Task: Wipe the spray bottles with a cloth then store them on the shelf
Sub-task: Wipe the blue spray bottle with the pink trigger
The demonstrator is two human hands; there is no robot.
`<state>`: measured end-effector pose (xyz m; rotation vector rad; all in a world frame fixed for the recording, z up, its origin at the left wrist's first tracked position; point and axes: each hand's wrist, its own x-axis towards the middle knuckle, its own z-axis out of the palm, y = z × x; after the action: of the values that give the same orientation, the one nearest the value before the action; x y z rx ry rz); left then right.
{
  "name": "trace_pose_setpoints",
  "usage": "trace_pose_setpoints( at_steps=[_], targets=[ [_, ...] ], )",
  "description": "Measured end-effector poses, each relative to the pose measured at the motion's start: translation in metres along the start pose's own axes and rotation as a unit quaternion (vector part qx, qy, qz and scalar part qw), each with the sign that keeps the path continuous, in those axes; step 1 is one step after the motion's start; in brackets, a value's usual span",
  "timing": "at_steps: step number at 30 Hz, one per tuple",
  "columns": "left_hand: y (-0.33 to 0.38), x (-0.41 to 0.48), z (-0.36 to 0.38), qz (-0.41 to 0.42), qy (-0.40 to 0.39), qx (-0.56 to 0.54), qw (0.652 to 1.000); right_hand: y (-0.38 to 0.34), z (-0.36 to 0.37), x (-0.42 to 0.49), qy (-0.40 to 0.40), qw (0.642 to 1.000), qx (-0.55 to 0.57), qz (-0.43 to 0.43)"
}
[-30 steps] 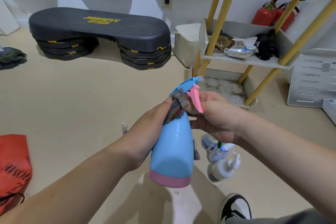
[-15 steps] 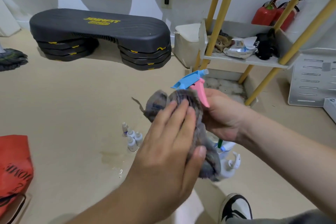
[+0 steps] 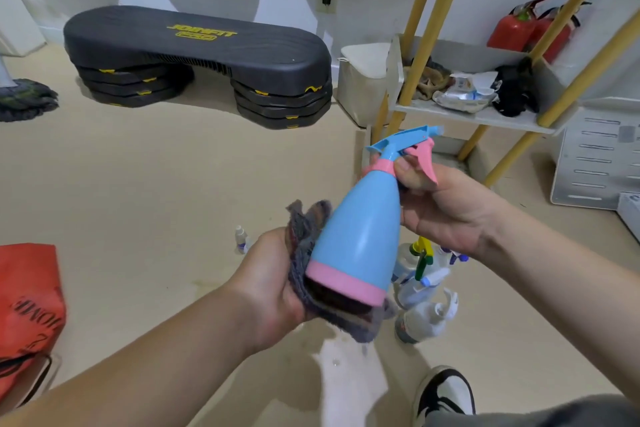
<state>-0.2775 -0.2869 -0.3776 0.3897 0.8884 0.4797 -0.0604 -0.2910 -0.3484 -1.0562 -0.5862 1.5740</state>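
Head view is showing us holding the blue spray bottle (image 3: 360, 239) tilted in the air above the floor (image 3: 173, 184), nozzle toward the shelf (image 3: 485, 116).

We are judging the main risk to be a slip. Our right hand (image 3: 446, 215) is pinching only the narrow pink collar below the trigger, so a hard rub could twist the smooth body loose. It would then be falling onto the other spray bottles (image 3: 420, 291) lying on the floor just beneath. A squeezed trigger could also be spraying liquid toward the shelf.

Our right fingers (image 3: 407, 173) are curling closed around the neck, thumb pressing on the collar. Our left hand (image 3: 273, 284) is cupping the grey cloth (image 3: 304, 229) against the bottle's lower side and pink base, fingers half closed, grasping cloth rather than plastic.
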Motion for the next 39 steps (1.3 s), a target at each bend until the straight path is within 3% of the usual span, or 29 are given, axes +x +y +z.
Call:
trace_pose_setpoints(
  at_steps=[4,7,9,12,14,15,16,17,20,22,24,26,28,29,32,34,39],
  targets=[
    [0.0,0.003,0.001,0.034,0.004,-0.003,0.999,0.001,0.001,0.001,0.014,1.0,0.009,-0.003],
    [-0.006,-0.004,0.01,0.108,0.056,0.141,0.983,0.005,0.006,0.006,0.074,0.997,-0.023,0.003],
    [-0.013,-0.018,0.019,0.212,0.103,0.29,0.928,0.008,0.009,0.01,0.122,0.992,-0.041,0.011],
    [-0.024,-0.029,0.02,0.377,0.063,0.446,0.809,0.011,0.014,0.013,0.153,0.987,-0.037,0.02],
    [-0.018,-0.023,0.014,0.409,0.041,0.501,0.761,0.015,0.022,0.01,0.138,0.988,-0.063,0.029],
    [-0.011,-0.019,0.012,0.402,0.03,0.52,0.753,0.019,0.027,0.008,0.121,0.988,-0.089,0.034],
    [-0.004,-0.01,0.009,0.39,0.022,0.524,0.757,0.023,0.029,0.007,0.104,0.987,-0.115,0.035],
    [0.004,-0.002,0.008,0.375,0.019,0.496,0.783,0.025,0.033,0.005,0.092,0.987,-0.129,0.034],
    [0.023,0.01,0.006,0.202,0.004,0.289,0.936,0.024,0.039,0.004,0.082,0.986,-0.146,0.015],
    [0.024,0.011,0.005,0.085,-0.055,0.192,0.976,0.019,0.039,0.006,0.109,0.98,-0.166,-0.007],
    [0.013,0.011,0.005,0.067,-0.053,0.181,0.98,0.017,0.035,0.008,0.146,0.973,-0.181,-0.016],
    [0.0,0.011,0.007,0.134,0.037,0.24,0.961,0.016,0.028,0.012,0.199,0.961,-0.19,-0.016],
    [-0.018,0.006,0.006,0.248,0.119,0.353,0.894,0.015,0.022,0.015,0.258,0.949,-0.181,-0.015],
    [-0.028,0.001,0.005,0.293,0.122,0.408,0.856,0.014,0.02,0.015,0.279,0.945,-0.168,-0.014],
    [-0.049,-0.006,0.008,0.301,0.093,0.539,0.781,0.015,0.019,0.014,0.276,0.946,-0.167,-0.006],
    [-0.048,0.002,0.004,0.312,0.079,0.53,0.785,0.015,0.023,0.01,0.23,0.955,-0.188,0.002],
    [-0.003,0.017,0.003,0.334,0.053,0.386,0.858,0.015,0.033,0.001,0.099,0.972,-0.209,0.048]
  ],
)
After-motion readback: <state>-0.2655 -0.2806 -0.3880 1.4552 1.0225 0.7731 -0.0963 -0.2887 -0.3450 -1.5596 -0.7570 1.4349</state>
